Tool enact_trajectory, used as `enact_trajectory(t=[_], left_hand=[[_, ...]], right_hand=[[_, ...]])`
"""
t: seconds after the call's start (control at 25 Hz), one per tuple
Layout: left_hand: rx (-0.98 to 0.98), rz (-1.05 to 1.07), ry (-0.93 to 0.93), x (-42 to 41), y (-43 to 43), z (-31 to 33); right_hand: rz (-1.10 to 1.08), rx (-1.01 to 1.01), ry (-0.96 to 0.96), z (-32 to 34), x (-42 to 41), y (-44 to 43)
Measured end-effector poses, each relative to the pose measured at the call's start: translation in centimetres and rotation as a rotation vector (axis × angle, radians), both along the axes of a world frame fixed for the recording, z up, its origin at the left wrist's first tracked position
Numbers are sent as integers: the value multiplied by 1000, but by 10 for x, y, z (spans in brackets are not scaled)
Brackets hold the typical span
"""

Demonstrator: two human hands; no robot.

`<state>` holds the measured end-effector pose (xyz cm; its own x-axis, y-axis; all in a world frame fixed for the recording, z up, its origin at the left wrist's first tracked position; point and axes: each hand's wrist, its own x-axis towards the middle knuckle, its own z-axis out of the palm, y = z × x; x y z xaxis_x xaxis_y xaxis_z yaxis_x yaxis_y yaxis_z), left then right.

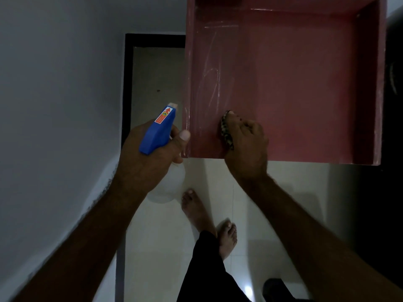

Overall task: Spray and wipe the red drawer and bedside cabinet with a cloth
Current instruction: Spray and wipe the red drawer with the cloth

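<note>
The red drawer (294,83) is pulled out in the upper right, its inside showing pale streaks near the left wall. My right hand (246,142) holds a dark patterned cloth (225,129) pressed on the drawer's floor near the front left corner. My left hand (150,158) grips a spray bottle (158,129) with a blue head and a white body, just left of the drawer's front corner, its nozzle pointing up and away. The bedside cabinet is a dark mass (392,62) at the right edge, barely visible.
A grey wall (54,83) runs along the left. A black-framed opening (128,83) lies behind the bottle. My bare feet (226,238) stand on pale floor tiles (272,203) below the drawer. A dark object (274,288) sits at the lower right.
</note>
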<state>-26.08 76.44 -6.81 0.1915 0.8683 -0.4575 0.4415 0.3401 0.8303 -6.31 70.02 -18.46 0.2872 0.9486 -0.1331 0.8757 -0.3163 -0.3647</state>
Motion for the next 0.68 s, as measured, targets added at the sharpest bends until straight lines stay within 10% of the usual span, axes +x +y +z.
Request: enact_trajectory(t=[0.68], left_hand=[[3, -8, 49, -1, 32, 0]], right_hand=[[18, 12, 3, -3, 17, 10]])
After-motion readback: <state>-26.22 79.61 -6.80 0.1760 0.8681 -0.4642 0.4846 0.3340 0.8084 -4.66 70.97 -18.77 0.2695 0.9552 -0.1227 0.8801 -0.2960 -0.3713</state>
